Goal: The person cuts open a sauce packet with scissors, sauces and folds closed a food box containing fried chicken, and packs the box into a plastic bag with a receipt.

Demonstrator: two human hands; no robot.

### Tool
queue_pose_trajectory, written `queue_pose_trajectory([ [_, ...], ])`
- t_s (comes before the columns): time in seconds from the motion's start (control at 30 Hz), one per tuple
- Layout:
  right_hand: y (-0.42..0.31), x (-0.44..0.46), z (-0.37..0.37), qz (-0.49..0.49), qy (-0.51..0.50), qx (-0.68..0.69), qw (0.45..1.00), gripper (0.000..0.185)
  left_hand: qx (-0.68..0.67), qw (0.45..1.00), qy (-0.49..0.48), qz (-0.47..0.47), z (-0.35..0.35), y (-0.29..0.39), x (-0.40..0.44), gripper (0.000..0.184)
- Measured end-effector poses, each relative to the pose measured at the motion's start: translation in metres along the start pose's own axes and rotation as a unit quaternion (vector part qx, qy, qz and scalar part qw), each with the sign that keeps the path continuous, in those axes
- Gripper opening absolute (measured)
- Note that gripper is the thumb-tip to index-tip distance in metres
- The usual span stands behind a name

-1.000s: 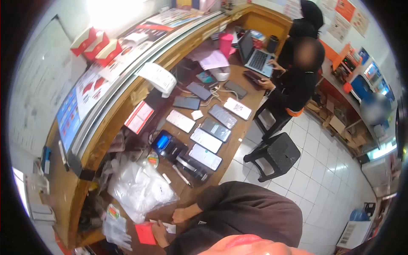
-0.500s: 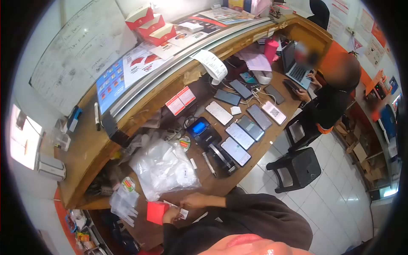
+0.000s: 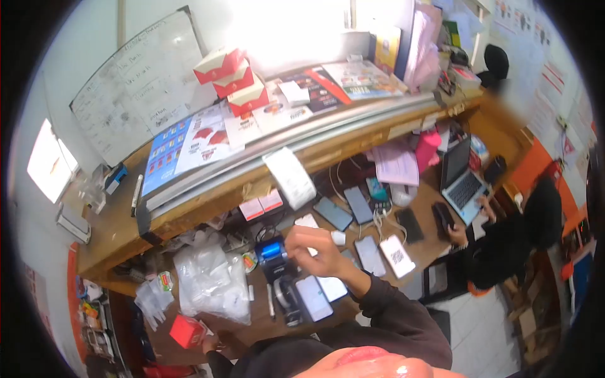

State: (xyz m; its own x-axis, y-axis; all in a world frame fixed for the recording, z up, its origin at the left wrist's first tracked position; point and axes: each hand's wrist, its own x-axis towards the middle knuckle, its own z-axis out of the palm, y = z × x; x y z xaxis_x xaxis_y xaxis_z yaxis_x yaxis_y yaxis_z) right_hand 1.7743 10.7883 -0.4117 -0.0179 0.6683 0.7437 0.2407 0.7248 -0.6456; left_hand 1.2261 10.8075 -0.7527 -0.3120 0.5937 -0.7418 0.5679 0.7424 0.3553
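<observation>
My left hand is at the lower left, closed on the side of a small red box, with a bit of white paper showing by its fingers. Over the desk, my right hand is raised with its fingers curled together; whether anything is in them I cannot make out. It partly covers a light-screened phone and is beside a dark device with a blue screen. Below it lie a black tape dispenser and a phone with a pale screen.
A long white receipt hangs from the counter ledge. Clear plastic bags fill the desk's left part. More phones with cables lie rightward, including one showing a QR code. At right, another person works at a laptop.
My right hand has left the red box and risen up and right over the desk. My left hand and the box appear lower left. The view has shifted.
</observation>
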Motion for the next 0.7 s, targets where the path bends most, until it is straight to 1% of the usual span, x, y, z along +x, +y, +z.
queue_pose_trajectory([
  [0.07,0.004,0.017,-0.040,-0.008,0.025,-0.035,0.999,0.004,0.132,0.984,0.097,0.066,0.005,0.025,-0.025,0.042],
  [0.1,0.002,0.029,-0.062,0.028,0.023,-0.026,0.999,0.005,0.196,0.965,0.143,0.099,0.008,0.040,-0.031,0.039],
  [0.13,0.010,0.040,-0.079,0.033,0.038,-0.030,0.998,0.003,0.123,0.959,0.159,0.199,0.007,0.061,-0.034,0.038],
  [0.17,0.009,0.053,-0.092,0.050,0.066,-0.048,0.995,0.003,0.052,0.938,0.177,0.293,0.000,0.081,-0.026,0.037],
  [0.2,0.009,0.067,-0.104,0.067,0.095,-0.066,0.991,0.004,-0.017,0.902,0.195,0.384,-0.009,0.098,-0.018,0.038],
  [0.23,0.011,0.080,-0.114,0.069,0.106,-0.101,0.987,0.004,-0.084,0.853,0.212,0.470,-0.015,0.117,-0.019,0.039],
  [0.27,0.017,0.091,-0.124,0.072,0.117,-0.137,0.981,0.005,-0.318,0.879,0.098,0.341,-0.023,0.179,-0.107,0.047],
  [0.3,0.035,0.097,-0.134,0.029,0.125,-0.187,0.974,0.008,-0.364,0.885,0.074,0.282,-0.042,0.215,-0.130,0.059],
  [0.33,0.039,0.104,-0.144,0.034,0.122,-0.248,0.961,0.005,-0.429,0.835,0.108,0.327,-0.051,0.248,-0.148,0.067],
  [0.37,0.046,0.106,-0.153,0.029,0.112,-0.287,0.951,0.009,-0.488,0.778,0.141,0.370,-0.057,0.280,-0.162,0.077],
  [0.43,0.069,0.109,-0.168,0.033,0.098,-0.364,0.926,0.018,-0.555,0.745,0.221,0.298,-0.070,0.339,-0.202,0.095],
  [0.5,0.090,0.107,-0.173,0.050,0.091,-0.435,0.894,0.026,-0.636,0.684,0.209,0.291,-0.070,0.387,-0.205,0.106],
  [0.53,0.097,0.106,-0.173,0.036,0.091,-0.455,0.885,0.028,-0.674,0.652,0.201,0.285,-0.067,0.403,-0.202,0.111],
  [0.57,0.103,0.104,-0.172,0.023,0.090,-0.476,0.875,0.029,-0.682,0.611,0.276,0.292,-0.068,0.411,-0.166,0.118],
  [0.6,0.106,0.104,-0.170,0.012,0.088,-0.496,0.864,0.031,-0.679,0.600,0.299,0.298,-0.064,0.418,-0.172,0.117],
  [0.63,0.105,0.104,-0.169,0.034,0.085,-0.482,0.871,0.030,-0.675,0.590,0.324,0.303,-0.061,0.423,-0.178,0.117],
  [0.67,0.105,0.103,-0.169,0.036,0.080,-0.480,0.873,0.031,-0.668,0.580,0.350,0.308,-0.059,0.424,-0.183,0.116],
  [0.7,0.106,0.101,-0.170,0.037,0.075,-0.479,0.874,0.033,-0.671,0.578,0.354,0.301,-0.058,0.423,-0.186,0.115],
])
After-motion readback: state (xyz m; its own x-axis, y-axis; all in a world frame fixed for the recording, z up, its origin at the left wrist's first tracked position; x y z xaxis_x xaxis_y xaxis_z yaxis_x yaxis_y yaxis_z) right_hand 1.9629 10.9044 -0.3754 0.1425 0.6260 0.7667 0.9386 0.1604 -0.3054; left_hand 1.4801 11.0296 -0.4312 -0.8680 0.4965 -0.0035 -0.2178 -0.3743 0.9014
